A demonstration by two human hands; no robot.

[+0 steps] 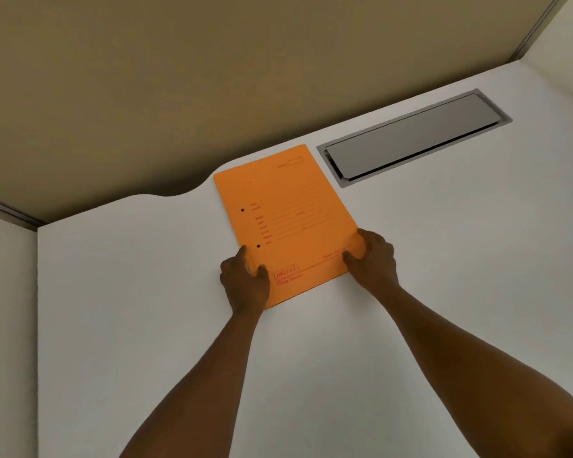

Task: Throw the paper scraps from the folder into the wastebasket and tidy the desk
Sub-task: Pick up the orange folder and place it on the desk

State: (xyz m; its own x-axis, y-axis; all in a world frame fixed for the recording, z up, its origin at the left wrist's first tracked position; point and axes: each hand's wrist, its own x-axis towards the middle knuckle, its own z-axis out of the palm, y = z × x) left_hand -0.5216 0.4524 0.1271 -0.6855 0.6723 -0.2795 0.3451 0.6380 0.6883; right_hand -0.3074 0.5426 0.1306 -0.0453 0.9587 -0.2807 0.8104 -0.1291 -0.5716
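Both bare arms reach forward over the white desk (146, 309), the left hand (245, 282) pinching the closed orange folder (285, 219) at its near left corner and the right hand (374, 259) pinching its near right corner, folder flat beside the grey hatch (411, 137).

This is an office cubicle. A white desk (411, 292) with a curved back edge fills the space, closed in behind by a tan partition (179, 77) with grey metal trim. Set flush into the desk near the partition is a grey metal cable hatch (414, 137). Just left of the hatch lies an orange printed folder (288, 219) with punched holes, ordinary office stationery.
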